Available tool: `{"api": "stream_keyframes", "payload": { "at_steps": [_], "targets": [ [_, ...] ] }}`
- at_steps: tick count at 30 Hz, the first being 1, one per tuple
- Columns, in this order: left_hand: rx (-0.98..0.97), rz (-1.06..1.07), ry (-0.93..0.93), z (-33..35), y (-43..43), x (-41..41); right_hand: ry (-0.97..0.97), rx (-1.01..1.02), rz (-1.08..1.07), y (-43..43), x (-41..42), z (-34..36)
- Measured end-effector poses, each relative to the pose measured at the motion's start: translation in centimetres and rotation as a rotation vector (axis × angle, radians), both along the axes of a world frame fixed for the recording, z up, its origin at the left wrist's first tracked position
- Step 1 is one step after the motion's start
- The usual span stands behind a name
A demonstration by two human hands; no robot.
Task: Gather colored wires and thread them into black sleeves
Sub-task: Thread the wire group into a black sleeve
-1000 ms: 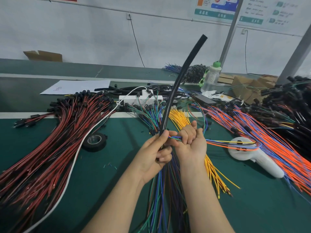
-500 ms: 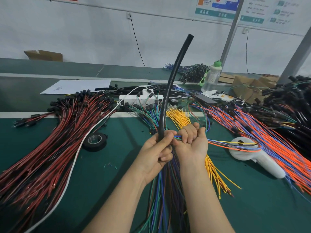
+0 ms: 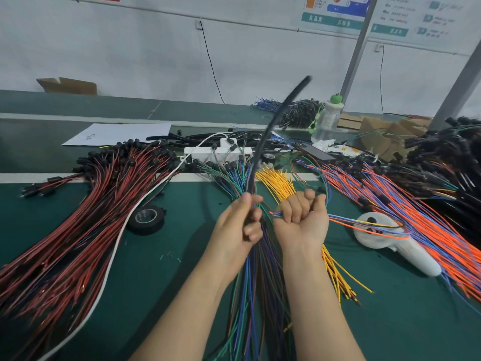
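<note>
Sleeve [image 3: 263, 144] top has swung right since half a second ago, blurred now. Hands were touching, now slightly apart. Left hand [image 3: 238, 225] clamped on sleeve's lower end, tube rising above green table [image 3: 182, 256]. Right hand [image 3: 302, 220] fisted round wires [image 3: 275, 214]; tips poke out just beside left hand.

Bare green mat [image 3: 166, 277] between wire bundles [image 3: 78, 230]

Black sleeve [image 3: 263, 149] tip motion-blurred; its lower end hidden inside left hand [image 3: 238, 227]. Wall poster [image 3: 335, 11] text illegible.
</note>
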State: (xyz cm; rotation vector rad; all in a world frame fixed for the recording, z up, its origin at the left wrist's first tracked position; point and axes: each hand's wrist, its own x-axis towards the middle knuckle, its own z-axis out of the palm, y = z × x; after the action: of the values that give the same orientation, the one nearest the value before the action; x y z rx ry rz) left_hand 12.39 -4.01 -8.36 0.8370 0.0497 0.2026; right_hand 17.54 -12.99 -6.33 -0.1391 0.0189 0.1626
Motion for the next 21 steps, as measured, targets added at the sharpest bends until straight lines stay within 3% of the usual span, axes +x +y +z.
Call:
{"api": "stream_keyframes", "payload": {
  "at_steps": [2,7,21],
  "targets": [
    [-0.088,0.037,-0.053,0.5,0.5,0.1,-0.012,0.042,0.023,0.0,-0.1,0.1],
    [0.059,0.132,-0.053,0.3,1.0,0.1,-0.032,0.071,0.065,0.5,-0.4,0.0],
    [-0.175,0.061,-0.086,0.3,-0.1,0.0,-0.042,0.175,0.053,0.0,-0.4,0.1]
  ]
}}
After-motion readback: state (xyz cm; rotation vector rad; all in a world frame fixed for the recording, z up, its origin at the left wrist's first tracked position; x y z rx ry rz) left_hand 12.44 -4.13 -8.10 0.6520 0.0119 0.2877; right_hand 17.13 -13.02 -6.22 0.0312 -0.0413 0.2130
